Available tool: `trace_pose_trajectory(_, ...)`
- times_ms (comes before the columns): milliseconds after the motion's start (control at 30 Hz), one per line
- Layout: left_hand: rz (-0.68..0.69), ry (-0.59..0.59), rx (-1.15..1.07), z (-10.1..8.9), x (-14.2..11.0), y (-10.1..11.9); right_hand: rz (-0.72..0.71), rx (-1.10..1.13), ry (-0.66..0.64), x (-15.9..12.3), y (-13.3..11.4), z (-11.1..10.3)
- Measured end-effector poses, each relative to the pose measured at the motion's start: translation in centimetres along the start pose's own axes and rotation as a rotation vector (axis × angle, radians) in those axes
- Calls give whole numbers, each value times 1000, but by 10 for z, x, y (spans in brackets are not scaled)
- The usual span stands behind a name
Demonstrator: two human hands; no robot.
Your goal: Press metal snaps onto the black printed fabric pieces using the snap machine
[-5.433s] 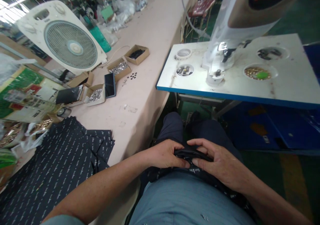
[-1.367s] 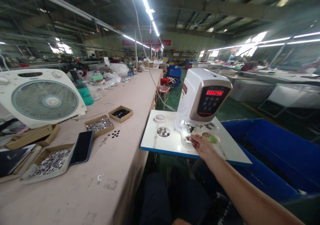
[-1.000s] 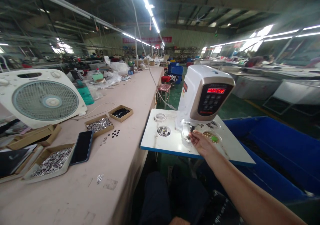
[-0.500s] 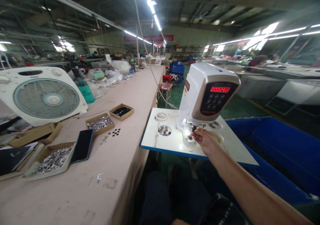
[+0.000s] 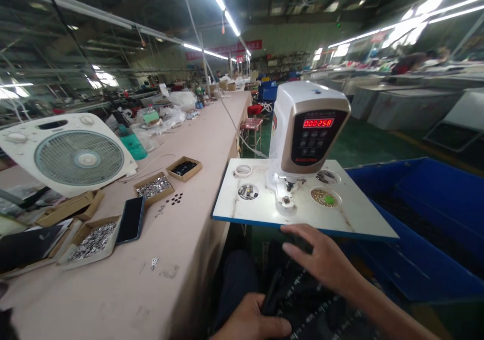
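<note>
A dark garment with white printed lettering lies bunched over my lap. My left hand grips its near edge, thumb on top and the other fingers partly hidden. Just above the cloth, in front of the board's edge, hovers my right hand; thumb and fingers are apart with nothing between them. Beyond it stands a white snap-fastening machine with a red digital display. Its lower die is lit and bare beneath the upper punch.
The machine's white board has round wells, one with brass-coloured parts. On the long table are boxes of metal snaps, a box of black caps, a phone and a fan. A blue bin stands at right.
My right hand has withdrawn from the machine's die, down towards my lap, and its pinched fingers have parted. My left hand and the garment have come up into view.
</note>
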State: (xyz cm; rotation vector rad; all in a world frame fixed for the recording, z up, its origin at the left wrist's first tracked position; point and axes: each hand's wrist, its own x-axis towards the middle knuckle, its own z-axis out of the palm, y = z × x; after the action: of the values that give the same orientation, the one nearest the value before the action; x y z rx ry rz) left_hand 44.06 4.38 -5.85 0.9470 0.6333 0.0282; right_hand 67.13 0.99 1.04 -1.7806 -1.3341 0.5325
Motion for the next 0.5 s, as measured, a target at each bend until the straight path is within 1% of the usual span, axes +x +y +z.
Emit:
trace_pose_trajectory(33,7,18,-35,0,2,8,-128,-120,-122,-15,-4,3)
trace_pose_trajectory(67,27,46,-31,1,4,17,-211,-195,-229,-27,-7,5)
trace_pose_trajectory(100,34,66,11,1,6,27,-251,-246,-317,-35,-10,7)
trace_pose_trajectory(133,40,72,68,0,8,38,-254,-285,-379,-40,-12,8)
trace_pose_trajectory(200,67,13,208,-2,12,60,-206,-326,-429,-40,-14,7)
trace_pose_trajectory(300,107,-90,411,-4,19,85,-132,-271,-466,-32,-14,-1)
trace_pose_trajectory(367,114,-138,532,-4,23,96,-55,-187,-502,-28,-13,-7)
trace_pose_trajectory(433,117,-173,623,-3,27,103,30,-98,-510,-25,-9,-11)
trace_pose_trajectory(500,130,-189,677,-2,32,108,83,-3,-504,-24,-2,-12)
